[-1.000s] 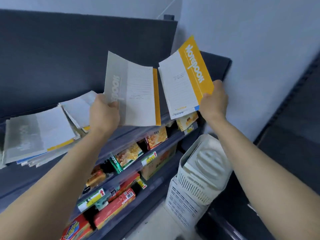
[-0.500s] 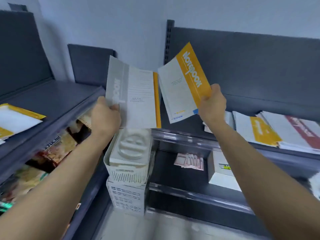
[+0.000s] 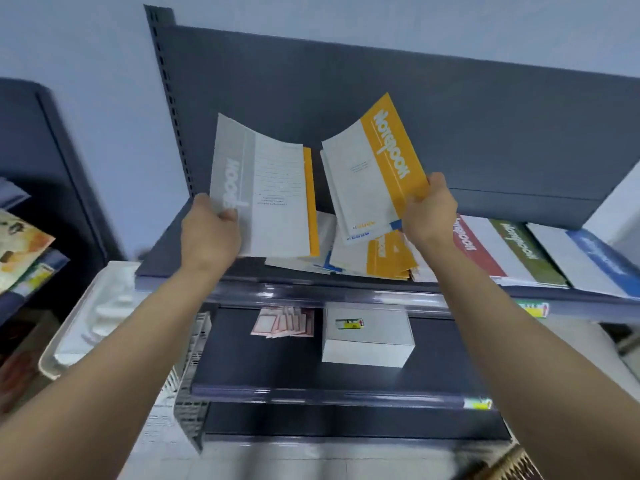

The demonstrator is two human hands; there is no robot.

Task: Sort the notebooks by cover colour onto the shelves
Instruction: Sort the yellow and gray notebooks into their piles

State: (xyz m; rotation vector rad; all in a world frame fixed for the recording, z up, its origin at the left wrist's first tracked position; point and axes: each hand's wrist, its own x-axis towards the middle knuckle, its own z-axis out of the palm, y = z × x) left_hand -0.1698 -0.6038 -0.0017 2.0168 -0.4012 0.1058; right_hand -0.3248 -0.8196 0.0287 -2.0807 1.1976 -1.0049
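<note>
The person is holding both arms up in front of the top shelf (image 3: 173, 252), hands apart, each clamped on its own notebook exactly as half a second ago. The left hand (image 3: 211, 233), at about 9 o'clock of the middle, is pinching the lower left corner of the grey-banded notebook (image 3: 270, 188), which is showing a yellow strip down its right edge. The right hand (image 3: 429, 213), at about 3 o'clock, is gripping the lower right corner of the yellow-banded notebook (image 3: 377, 168), with a bit of blue peeking out beneath it. What is changing is the view: a second ago it was facing the snack shelves, then the corner, and now it is squaring up to the notebook shelf. The yellow pile (image 3: 384, 258), earlier off at 3 o'clock, is now lying on the top shelf directly under the two raised notebooks, at 6 o'clock from them. The red notebook (image 3: 474, 244), green notebook (image 3: 526, 251) and blue notebook (image 3: 599, 258) are lying side by side towards 3 o'clock. The white basket (image 3: 104, 306) is sliding from the middle out to 8 o'clock, while the white box (image 3: 367, 337) and pink labels (image 3: 284, 322) are sitting on the lower shelf (image 3: 263, 368).
</note>
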